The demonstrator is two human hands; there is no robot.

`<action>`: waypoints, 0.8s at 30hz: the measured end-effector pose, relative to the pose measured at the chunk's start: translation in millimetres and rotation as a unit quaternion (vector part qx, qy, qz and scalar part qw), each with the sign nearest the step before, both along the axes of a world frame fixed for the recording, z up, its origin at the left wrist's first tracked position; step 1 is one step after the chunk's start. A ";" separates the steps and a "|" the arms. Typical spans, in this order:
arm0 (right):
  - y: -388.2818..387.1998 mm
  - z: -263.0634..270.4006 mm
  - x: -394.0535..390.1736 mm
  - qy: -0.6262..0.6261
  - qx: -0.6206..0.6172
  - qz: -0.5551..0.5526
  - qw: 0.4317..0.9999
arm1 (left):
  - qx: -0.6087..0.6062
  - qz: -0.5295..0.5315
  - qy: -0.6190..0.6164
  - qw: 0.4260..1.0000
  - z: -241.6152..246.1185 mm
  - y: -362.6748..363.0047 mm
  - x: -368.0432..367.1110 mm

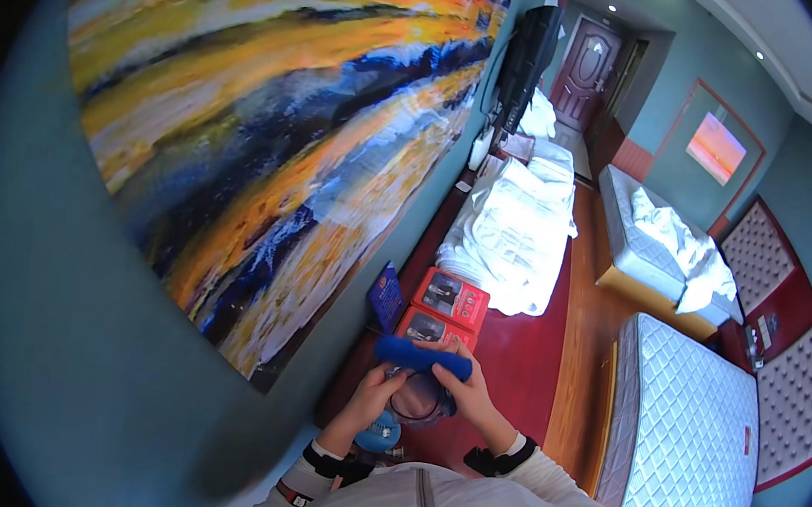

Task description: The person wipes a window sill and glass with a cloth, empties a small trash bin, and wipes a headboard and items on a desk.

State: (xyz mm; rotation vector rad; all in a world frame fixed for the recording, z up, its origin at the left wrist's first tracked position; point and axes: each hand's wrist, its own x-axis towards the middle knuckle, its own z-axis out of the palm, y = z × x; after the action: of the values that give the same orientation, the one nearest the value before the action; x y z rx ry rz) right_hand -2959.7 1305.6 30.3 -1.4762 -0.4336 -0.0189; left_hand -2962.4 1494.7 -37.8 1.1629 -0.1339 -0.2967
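My right hand (470, 392) grips a folded blue cloth (407, 354), which lies across the top of a clear round vessel (418, 398) with a dark rim. The fingers of my left hand (370, 397) pinch that vessel at its near left side. Its exact kind cannot be told, since the cloth and both hands cover part of it. Both hands are raised above the near end of a dark red desk (516, 367). Below the left hand, a round blue object (379, 433) is partly hidden by the forearm.
Two red boxes (449, 298) and a blue sign (386, 296) stand beyond my hands. Stacked white linen (511, 227) covers the far part of the desk, below a wall-mounted television (530, 64). To the right are a bare mattress (697, 428) and another bed (645, 240) with rumpled bedding.
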 end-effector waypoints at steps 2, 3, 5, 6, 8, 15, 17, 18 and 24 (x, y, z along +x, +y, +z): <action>-2.0 -13.8 6.8 0.152 0.087 -0.020 0.984 | 0.004 -0.021 0.012 1.000 -2.5 8.0 2.6; -0.3 -21.4 5.3 0.150 0.080 -0.015 0.985 | -0.026 -0.020 0.021 0.999 -2.2 12.9 3.7; 15.3 -25.4 2.8 0.226 0.204 -0.107 0.946 | -0.068 -0.009 0.027 0.997 6.0 10.5 1.3; 17.4 -30.3 0.0 0.222 0.224 -0.113 0.942 | -0.100 0.045 0.047 0.993 17.9 6.7 -1.8; 17.3 -39.4 -10.2 0.186 0.225 -0.124 0.949 | -0.123 0.083 0.052 0.988 23.4 3.2 1.3; 9.6 -26.3 -28.0 0.260 0.255 -0.059 0.929 | 0.016 0.193 -0.048 0.980 -2.6 -15.9 1.3; 5.5 -22.4 -30.7 0.284 0.256 -0.042 0.923 | 0.117 0.241 -0.192 0.944 -13.2 -22.7 3.9; 3.5 -21.3 -31.0 0.303 0.266 -0.031 0.915 | 0.115 0.247 -0.186 0.944 -10.7 -23.1 3.0; -5.4 -41.4 -35.2 0.353 0.246 0.021 0.902 | 0.243 0.180 -0.231 0.925 11.9 -23.8 -3.7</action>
State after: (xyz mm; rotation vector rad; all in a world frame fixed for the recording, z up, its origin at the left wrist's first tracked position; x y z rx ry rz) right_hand -2994.9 1300.2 -11.1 -0.8838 0.1358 0.4060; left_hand -2966.1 1470.9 -25.9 1.7091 -0.2649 0.2972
